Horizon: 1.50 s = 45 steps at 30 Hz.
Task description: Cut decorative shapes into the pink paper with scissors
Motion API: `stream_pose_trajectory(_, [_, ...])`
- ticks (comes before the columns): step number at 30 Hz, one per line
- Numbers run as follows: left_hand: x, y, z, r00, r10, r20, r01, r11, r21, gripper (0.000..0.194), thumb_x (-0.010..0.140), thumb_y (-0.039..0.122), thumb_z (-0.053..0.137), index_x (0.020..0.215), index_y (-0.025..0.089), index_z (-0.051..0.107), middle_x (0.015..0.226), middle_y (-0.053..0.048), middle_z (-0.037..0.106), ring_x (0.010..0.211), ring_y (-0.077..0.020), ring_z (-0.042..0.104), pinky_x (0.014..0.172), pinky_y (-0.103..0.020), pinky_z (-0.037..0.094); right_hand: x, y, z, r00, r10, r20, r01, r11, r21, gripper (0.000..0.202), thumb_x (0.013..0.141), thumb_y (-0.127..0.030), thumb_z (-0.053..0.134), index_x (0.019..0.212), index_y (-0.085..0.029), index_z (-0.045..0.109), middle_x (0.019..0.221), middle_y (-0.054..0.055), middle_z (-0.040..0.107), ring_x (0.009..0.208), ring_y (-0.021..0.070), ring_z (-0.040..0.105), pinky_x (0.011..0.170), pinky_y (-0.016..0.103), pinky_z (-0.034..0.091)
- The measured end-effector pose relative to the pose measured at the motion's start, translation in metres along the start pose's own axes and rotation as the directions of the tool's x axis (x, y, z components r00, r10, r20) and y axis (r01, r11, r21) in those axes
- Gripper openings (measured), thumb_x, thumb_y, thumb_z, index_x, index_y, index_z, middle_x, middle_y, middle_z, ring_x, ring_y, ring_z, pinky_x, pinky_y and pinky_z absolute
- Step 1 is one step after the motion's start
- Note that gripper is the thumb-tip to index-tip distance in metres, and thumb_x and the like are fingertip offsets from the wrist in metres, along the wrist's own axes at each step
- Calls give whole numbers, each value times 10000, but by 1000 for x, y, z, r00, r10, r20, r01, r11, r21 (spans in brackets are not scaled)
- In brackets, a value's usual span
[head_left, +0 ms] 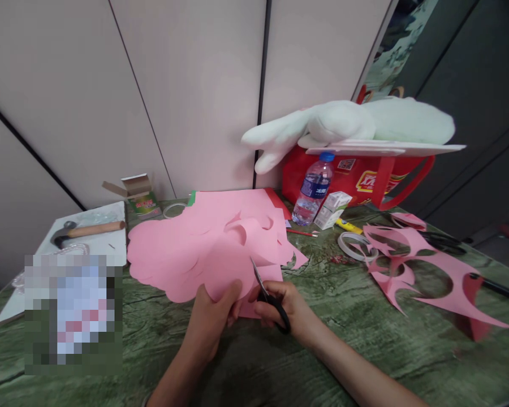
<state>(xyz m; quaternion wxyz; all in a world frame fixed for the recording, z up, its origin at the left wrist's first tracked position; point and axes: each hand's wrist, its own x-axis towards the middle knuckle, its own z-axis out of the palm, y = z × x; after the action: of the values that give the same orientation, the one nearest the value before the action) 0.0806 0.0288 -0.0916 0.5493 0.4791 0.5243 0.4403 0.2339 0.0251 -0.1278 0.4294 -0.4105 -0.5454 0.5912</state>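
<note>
Pink paper pinched in our left hand seems only partly trimmed, our right hand gripping scissors, scalloped pieces already cut.

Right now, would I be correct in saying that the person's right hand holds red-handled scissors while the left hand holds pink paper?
Not quite: the scissors are black-handled, not red-handled, as the head view shows. The right hand does hold them, and the left hand does hold pink paper.
</note>
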Motion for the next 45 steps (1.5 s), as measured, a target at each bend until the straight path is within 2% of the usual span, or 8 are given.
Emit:
stream_pose_trajectory(7, [0, 2, 0, 1000, -2, 3, 2, 1000, 4, 477, 750, 432, 587, 389, 208, 368, 346, 65, 318, 358, -62, 282, 406, -237, 200, 0, 3, -2, 1000, 6, 10, -6, 1000, -9, 495, 648, -612, 735, 747, -149, 591, 485, -49, 488, 401, 80, 431, 381, 198, 328])
stream_pose_trajectory(12, [1, 3, 1, 1000, -2, -5, 2, 997, -72, 476, 743, 448, 607, 409, 208, 367, 355, 75, 303, 365, -57, 259, 405, -237, 188, 0, 3, -2, 1000, 7, 17, -7, 1000, -18, 503, 642, -624, 733, 735, -151, 587, 487, -47, 489, 390, 82, 435, 373, 201, 323])
stream_pose_trajectory(19, [1, 4, 3, 999, 41, -18, -41, 999, -16, 476, 768, 505, 586, 455, 150, 541, 385, 12, 476, 316, -78, 370, 383, -241, 269, -1, 0, -1, 999, 0, 43, 0, 1000, -4, 504, 660, -625, 722, 735, -146, 587, 515, -39, 508, 411, 75, 425, 391, 201, 333])
stream_pose_trajectory(25, [-1, -2, 0, 997, 10, -70, -3, 995, 99, 488, 744, 461, 627, 378, 170, 486, 312, 26, 409, 303, -77, 354, 374, -228, 278, 0, 1, 0, 998, -28, 57, 25, 999, 48, 503, 649, -599, 752, 795, -146, 591, 555, -37, 536, 476, 94, 462, 457, 215, 355])
stream_pose_trajectory(31, [-2, -2, 5, 1000, 13, 9, -14, 994, 107, 450, 755, 418, 593, 393, 167, 503, 332, 22, 429, 297, -73, 361, 360, -213, 267, 2, -12, 8, 966, -150, 209, 98, 965, 242, 405, 714, -548, 729, 755, -175, 577, 659, 16, 629, 635, 176, 603, 694, 326, 469])
stream_pose_trajectory(33, [-2, 0, 6, 1000, 3, -4, -2, 996, 89, 430, 739, 401, 596, 392, 170, 495, 334, 22, 437, 293, -70, 359, 350, -208, 260, 2, -13, 8, 965, -156, 211, 100, 961, 257, 389, 720, -528, 735, 765, -174, 582, 681, 22, 639, 627, 175, 609, 696, 330, 475])
stream_pose_trajectory(38, [-2, 3, 8, 1000, -19, -12, 20, 996, 81, 423, 715, 398, 596, 374, 174, 485, 301, 31, 401, 275, -66, 338, 331, -205, 237, 2, -13, 7, 974, -113, 198, 76, 979, 188, 471, 666, -611, 731, 768, -173, 593, 665, 31, 648, 676, 203, 627, 695, 336, 481])
stream_pose_trajectory(45, [-3, 1, 6, 1000, -28, -2, 28, 998, 56, 426, 722, 403, 603, 384, 168, 494, 319, 28, 415, 283, -63, 337, 336, -205, 233, 1, -17, 8, 962, -165, 216, 111, 965, 239, 369, 742, -508, 728, 781, -170, 585, 666, 24, 642, 649, 175, 605, 692, 315, 462])
